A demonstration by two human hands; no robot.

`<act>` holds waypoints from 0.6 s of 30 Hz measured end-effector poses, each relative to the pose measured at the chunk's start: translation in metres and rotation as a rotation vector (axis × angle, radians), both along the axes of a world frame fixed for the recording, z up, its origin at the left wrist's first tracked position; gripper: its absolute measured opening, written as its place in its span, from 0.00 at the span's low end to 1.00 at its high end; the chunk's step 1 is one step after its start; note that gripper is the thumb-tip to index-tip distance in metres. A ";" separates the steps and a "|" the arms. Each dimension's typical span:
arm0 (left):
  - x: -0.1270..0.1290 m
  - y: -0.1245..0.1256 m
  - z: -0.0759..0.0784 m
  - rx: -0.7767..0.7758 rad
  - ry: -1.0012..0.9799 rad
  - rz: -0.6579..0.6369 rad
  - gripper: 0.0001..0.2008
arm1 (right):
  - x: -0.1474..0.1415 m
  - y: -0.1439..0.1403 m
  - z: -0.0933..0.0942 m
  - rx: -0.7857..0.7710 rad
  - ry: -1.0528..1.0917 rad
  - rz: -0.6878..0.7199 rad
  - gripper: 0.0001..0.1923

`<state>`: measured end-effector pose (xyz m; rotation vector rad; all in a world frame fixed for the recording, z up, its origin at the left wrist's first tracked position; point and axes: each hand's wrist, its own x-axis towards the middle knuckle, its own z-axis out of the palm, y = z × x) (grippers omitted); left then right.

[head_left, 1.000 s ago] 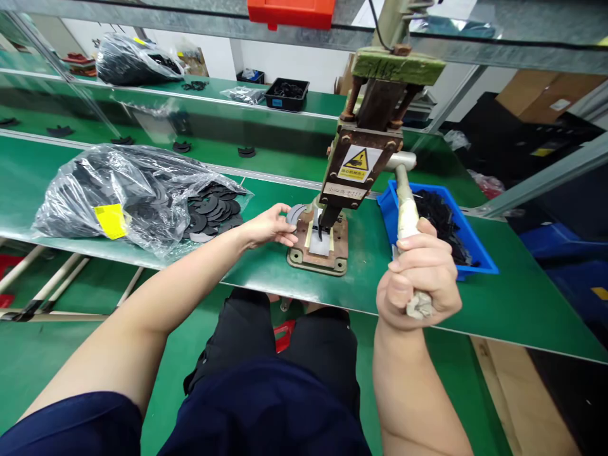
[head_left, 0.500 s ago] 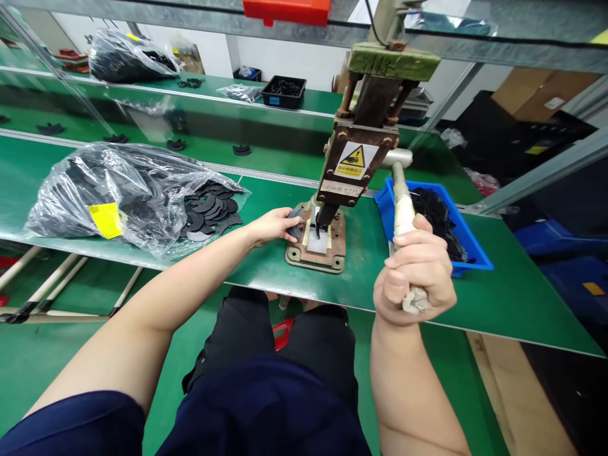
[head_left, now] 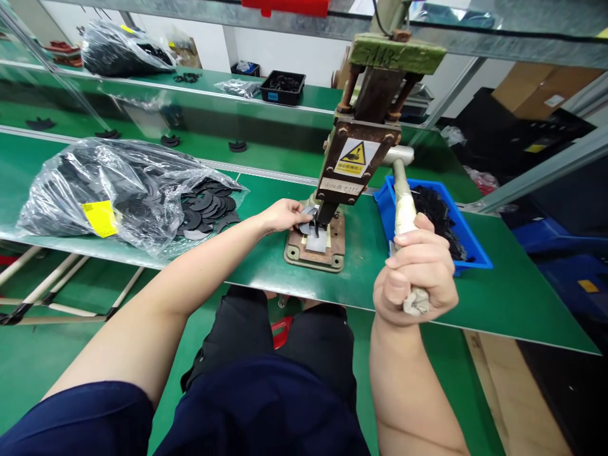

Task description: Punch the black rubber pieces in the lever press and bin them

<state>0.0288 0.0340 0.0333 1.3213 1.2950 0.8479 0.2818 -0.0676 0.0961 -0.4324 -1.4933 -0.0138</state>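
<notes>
My left hand (head_left: 286, 216) pinches a dark grey curved flat piece (head_left: 306, 225) between thumb and fingers. That piece lies over the left side of the base of a hand press (head_left: 358, 136), beside the lower end of its ram. A light metal plate (head_left: 316, 242) shows on the base in front of the ram. My right hand (head_left: 418, 275) is wrapped round the press lever (head_left: 403, 202), whose grip is covered in pale tape. The lever stands raised to the right of the press.
A clear plastic bag (head_left: 95, 183) of curved dark pieces, with a yellow label, lies open at left. Behind the lever sits a blue bin (head_left: 475, 253) filled with black parts. Further back stand a black tray (head_left: 282, 95) and another bag (head_left: 123, 54).
My left hand has moved right with the curved piece, bringing it from the base's left edge to beside the ram. My right hand and the lever look the same.
</notes>
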 end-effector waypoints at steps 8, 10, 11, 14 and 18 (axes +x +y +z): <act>-0.007 0.005 0.001 -0.002 0.041 -0.081 0.18 | 0.001 0.001 -0.001 0.007 0.004 -0.004 0.18; -0.007 0.006 0.000 -0.012 0.041 -0.081 0.18 | 0.000 0.002 -0.001 0.010 0.009 -0.005 0.19; -0.007 0.006 0.000 -0.016 0.040 -0.082 0.18 | 0.000 0.002 -0.001 0.012 0.011 -0.006 0.19; -0.006 0.006 -0.001 -0.023 0.050 -0.078 0.19 | -0.001 0.001 -0.001 0.005 0.019 -0.002 0.20; -0.006 0.009 -0.002 -0.055 0.065 -0.068 0.19 | -0.002 0.000 0.000 -0.001 0.050 0.010 0.21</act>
